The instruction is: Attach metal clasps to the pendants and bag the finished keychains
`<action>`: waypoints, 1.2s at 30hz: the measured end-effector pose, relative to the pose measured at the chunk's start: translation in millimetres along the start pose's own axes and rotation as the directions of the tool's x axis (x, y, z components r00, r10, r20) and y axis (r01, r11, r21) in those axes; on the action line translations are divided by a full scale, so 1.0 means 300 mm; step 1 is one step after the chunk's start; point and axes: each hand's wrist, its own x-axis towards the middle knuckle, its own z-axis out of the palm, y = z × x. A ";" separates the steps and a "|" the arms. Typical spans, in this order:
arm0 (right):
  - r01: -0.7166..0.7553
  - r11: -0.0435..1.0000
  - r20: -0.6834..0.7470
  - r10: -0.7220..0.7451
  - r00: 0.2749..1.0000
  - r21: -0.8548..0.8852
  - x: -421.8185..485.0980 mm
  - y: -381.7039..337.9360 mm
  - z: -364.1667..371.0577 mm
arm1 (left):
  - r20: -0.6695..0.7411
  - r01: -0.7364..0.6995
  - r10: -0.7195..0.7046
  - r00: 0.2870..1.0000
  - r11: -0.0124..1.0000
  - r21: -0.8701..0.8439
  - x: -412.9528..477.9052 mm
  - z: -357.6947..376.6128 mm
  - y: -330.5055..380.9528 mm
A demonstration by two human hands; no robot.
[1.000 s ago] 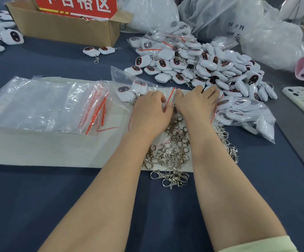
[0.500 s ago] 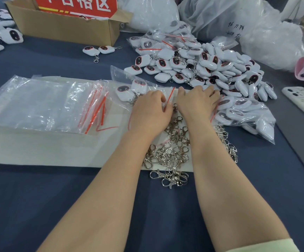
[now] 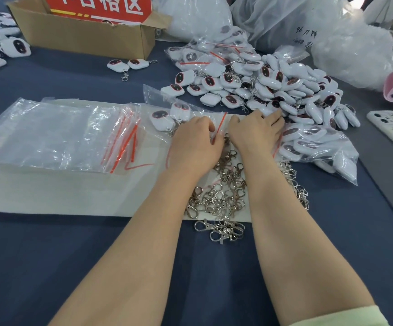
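Left hand [image 3: 195, 142]: fingers curling, pinching the bag [image 3: 165, 107] at its red seal.
Right hand [image 3: 256, 132]: lying flat beside it, gripping nothing.
Bag contents: two pendants [image 3: 167, 114], resting on the worktop [image 3: 49, 255].
Change: both hands staying put; sealing is likely continuing.

Bare left hand [image 3: 194, 144] and right hand [image 3: 254, 135], bare forearms [image 3: 292, 227], pale green sleeve [image 3: 346, 317] hem on right arm
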 end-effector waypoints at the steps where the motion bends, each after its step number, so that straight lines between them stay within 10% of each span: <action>1: 0.003 1.000 -0.015 -0.003 1.000 0.015 -0.002 0.001 0.000 | 0.001 0.000 0.000 1.000 1.000 0.002 0.000 0.000 0.000; 6: 0.087 0.994 -0.175 -0.075 0.982 0.066 -0.003 0.003 -0.005 | 0.000 -0.001 0.001 1.000 1.000 0.001 -0.002 0.000 -0.001; 27: 0.046 0.999 -0.012 -0.046 0.999 0.012 0.001 0.003 0.011 | -0.020 -0.012 0.012 1.000 1.000 0.010 0.007 0.009 -0.012; 33: 0.173 0.923 -0.287 -0.073 0.955 0.343 0.003 -0.014 -0.016 | -0.019 -0.010 0.011 1.000 1.000 0.019 0.006 0.004 -0.008; 36: 0.277 0.671 -0.340 -0.039 0.940 0.688 -0.026 -0.054 -0.033 | 0.001 0.002 -0.002 1.000 1.000 0.020 0.008 0.001 -0.005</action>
